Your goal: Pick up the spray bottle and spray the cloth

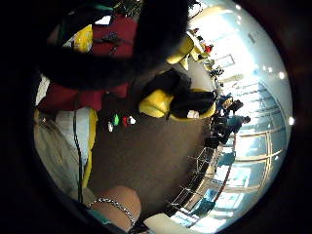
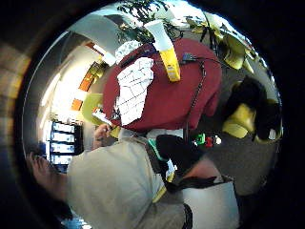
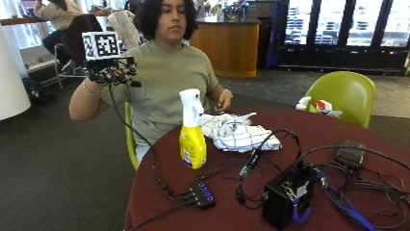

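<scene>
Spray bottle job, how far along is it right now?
Nothing looks done yet. The yellow spray bottle stands upright on the red table, untouched, with the checked cloth crumpled just beside it. The gloved right hand is raised in the air away from the table, holding nothing. Still left: reach down, grip the bottle, aim at the cloth and spray.

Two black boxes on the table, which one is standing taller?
The black box with the blue strap, near the table's front edge; the small hub beside the spray bottle lies flat.

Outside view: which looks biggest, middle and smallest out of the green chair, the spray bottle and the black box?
1. Green chair, though it sits farther back.
2. Spray bottle.
3. Black box, nearest the camera.
</scene>
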### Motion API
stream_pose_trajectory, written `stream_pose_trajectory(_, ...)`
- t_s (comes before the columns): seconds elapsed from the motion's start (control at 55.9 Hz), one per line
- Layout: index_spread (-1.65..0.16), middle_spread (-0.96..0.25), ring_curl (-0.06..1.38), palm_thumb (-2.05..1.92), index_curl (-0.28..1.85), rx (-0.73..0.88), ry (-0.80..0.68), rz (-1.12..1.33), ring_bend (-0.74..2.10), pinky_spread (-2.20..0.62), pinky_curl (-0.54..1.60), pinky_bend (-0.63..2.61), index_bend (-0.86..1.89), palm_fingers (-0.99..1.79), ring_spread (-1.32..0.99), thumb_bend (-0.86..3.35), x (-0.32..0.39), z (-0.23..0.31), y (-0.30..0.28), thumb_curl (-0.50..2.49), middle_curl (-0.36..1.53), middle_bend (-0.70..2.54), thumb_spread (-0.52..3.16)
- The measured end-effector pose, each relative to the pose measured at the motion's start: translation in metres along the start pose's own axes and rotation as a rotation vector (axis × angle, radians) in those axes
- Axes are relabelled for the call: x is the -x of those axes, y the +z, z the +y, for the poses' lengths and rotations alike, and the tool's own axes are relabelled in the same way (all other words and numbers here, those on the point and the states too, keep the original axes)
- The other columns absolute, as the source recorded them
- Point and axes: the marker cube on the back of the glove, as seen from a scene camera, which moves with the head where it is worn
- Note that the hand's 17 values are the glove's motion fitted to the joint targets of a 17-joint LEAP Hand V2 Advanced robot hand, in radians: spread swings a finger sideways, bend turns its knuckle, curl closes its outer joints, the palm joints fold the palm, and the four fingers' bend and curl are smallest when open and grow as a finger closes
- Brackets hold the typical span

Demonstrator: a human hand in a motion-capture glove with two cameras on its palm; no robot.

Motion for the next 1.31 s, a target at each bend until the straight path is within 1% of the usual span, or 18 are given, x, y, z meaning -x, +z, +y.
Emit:
stream_pose_trajectory(0.072, -0.26, 0.02, 0.12, 0.33, 0.04, 0.006, -0.014, -0.029, 0.41, 0.14, 0.15, 0.44, 0.08, 0.30, -0.01, 0.17, 0.001, -0.005, 0.000, 0.10, 0.08, 0.22, 0.58)
stream_pose_trajectory(0.179, -0.34, 0.03, 0.17, 0.36, 0.06, 0.024, -0.024, -0.081, 0.45, 0.18, 0.21, 0.48, 0.09, 0.25, -0.02, 0.13, 0.007, -0.013, -0.001, 0.14, 0.14, 0.23, 0.79)
stream_pose_trajectory(0.465, -0.39, 0.04, 0.22, 0.41, 0.10, 0.061, -0.033, -0.162, 0.48, 0.21, 0.28, 0.54, 0.11, 0.21, -0.02, 0.02, 0.015, -0.042, 0.015, 0.23, 0.22, 0.24, 0.98)
stream_pose_trajectory(0.572, -0.39, 0.04, 0.24, 0.45, 0.11, 0.003, -0.006, -0.293, 0.47, 0.21, 0.30, 0.57, 0.11, 0.21, -0.02, 0.00, 0.023, -0.061, 0.031, 0.25, 0.25, 0.24, 0.99)
stream_pose_trajectory(0.644, -0.38, 0.04, 0.24, 0.48, 0.12, -0.048, 0.007, -0.448, 0.47, 0.20, 0.31, 0.58, 0.12, 0.23, -0.02, -0.01, 0.029, -0.076, 0.045, 0.27, 0.26, 0.25, 1.00)
stream_pose_trajectory(0.805, -0.37, 0.05, 0.25, 0.60, 0.14, -0.138, 0.103, -0.775, 0.45, 0.19, 0.33, 0.60, 0.12, 0.25, -0.01, 0.00, 0.048, -0.105, 0.074, 0.31, 0.28, 0.23, 0.99)
stream_pose_trajectory(0.894, -0.36, 0.06, 0.27, 0.67, 0.14, -0.219, 0.127, -0.888, 0.49, 0.18, 0.33, 0.61, 0.11, 0.28, 0.00, 0.00, 0.053, -0.126, 0.087, 0.33, 0.28, 0.21, 0.99)
stream_pose_trajectory(0.984, -0.34, 0.07, 0.29, 0.72, 0.14, -0.340, 0.268, -0.968, 0.53, 0.16, 0.34, 0.65, 0.08, 0.34, -0.01, -0.01, 0.060, -0.155, 0.098, 0.35, 0.29, 0.20, 0.99)
stream_pose_trajectory(1.019, -0.34, 0.07, 0.29, 0.72, 0.13, -0.339, 0.254, -0.986, 0.55, 0.16, 0.35, 0.66, 0.08, 0.35, -0.01, -0.01, 0.060, -0.160, 0.103, 0.36, 0.30, 0.20, 0.99)
stream_pose_trajectory(1.073, -0.33, 0.06, 0.31, 0.76, 0.13, -0.357, 0.212, -1.005, 0.58, 0.12, 0.36, 0.70, 0.08, 0.45, -0.02, 0.00, 0.059, -0.167, 0.112, 0.37, 0.31, 0.21, 1.00)
stream_pose_trajectory(1.109, -0.32, 0.06, 0.31, 0.78, 0.13, -0.385, 0.222, -1.022, 0.59, 0.09, 0.36, 0.70, 0.08, 0.51, -0.03, 0.00, 0.060, -0.173, 0.117, 0.38, 0.32, 0.23, 1.01)
stream_pose_trajectory(1.144, -0.30, 0.02, 0.31, 0.80, 0.14, -0.414, 0.245, -1.043, 0.61, 0.03, 0.34, 0.68, 0.10, 0.75, -0.04, 0.01, 0.061, -0.179, 0.121, 0.39, 0.35, 0.33, 1.04)
stream_pose_trajectory(1.162, -0.29, 0.01, 0.30, 0.81, 0.14, -0.431, 0.250, -1.052, 0.61, 0.02, 0.33, 0.66, 0.10, 0.77, -0.05, 0.01, 0.061, -0.182, 0.123, 0.39, 0.35, 0.33, 1.04)
stream_pose_trajectory(1.18, -0.29, -0.01, 0.33, 0.83, 0.15, -0.449, 0.255, -1.062, 0.66, -0.04, 0.35, 0.69, 0.10, 0.93, -0.07, 0.02, 0.061, -0.185, 0.124, 0.40, 0.37, 0.35, 1.06)
stream_pose_trajectory(1.216, -0.28, -0.04, 0.34, 0.85, 0.14, -0.466, 0.253, -1.083, 0.71, -0.11, 0.34, 0.71, 0.10, 1.09, -0.09, 0.02, 0.061, -0.187, 0.125, 0.41, 0.37, 0.34, 1.06)
stream_pose_trajectory(1.234, -0.28, -0.06, 0.37, 0.89, 0.17, -0.464, 0.235, -1.092, 0.75, -0.13, 0.36, 0.73, 0.15, 1.28, -0.11, 0.04, 0.061, -0.187, 0.126, 0.43, 0.40, 0.39, 1.05)
stream_pose_trajectory(1.27, -0.27, -0.09, 0.41, 0.92, 0.21, -0.464, 0.201, -1.105, 0.79, -0.15, 0.39, 0.76, 0.23, 1.38, -0.13, 0.05, 0.062, -0.185, 0.127, 0.44, 0.43, 0.46, 1.09)
stream_pose_trajectory(1.305, -0.27, -0.10, 0.44, 0.93, 0.25, -0.470, 0.219, -1.109, 0.82, -0.15, 0.43, 0.79, 0.33, 1.44, -0.14, 0.07, 0.063, -0.187, 0.126, 0.45, 0.46, 0.51, 1.13)
